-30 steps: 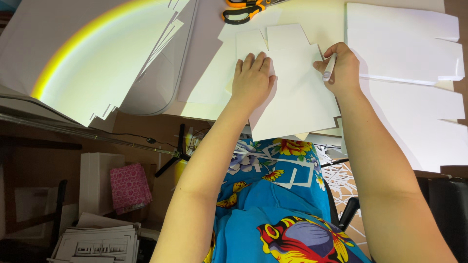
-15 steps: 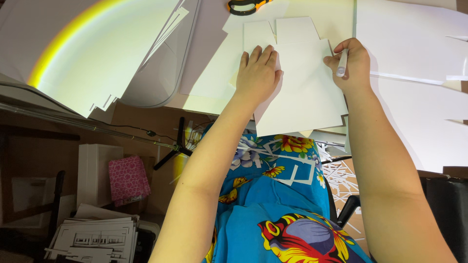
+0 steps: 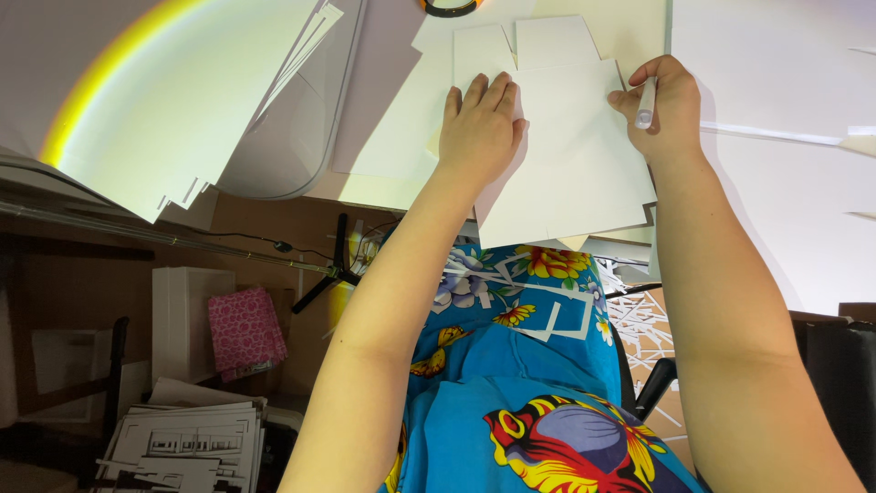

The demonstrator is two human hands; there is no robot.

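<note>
White card cut-out (image 3: pixel 566 155) lying flat on the surface (image 3: pixel 383 137), upper middle of the frame. Pressed down by the left hand (image 3: pixel 479 128), fingers spread, holding nothing. Right hand (image 3: pixel 666 110) closed around a white pen-like tool (image 3: pixel 645 102) at the right edge. Marking or cutting step, probably; calls for a steady sheet.

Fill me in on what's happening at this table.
A person sits at a table covered with white sheets. Their left hand presses flat on a white cut-out card sheet. Their right hand grips a slim white pen-like tool at the sheet's right edge. Orange-handled scissors lie beyond it.
</note>
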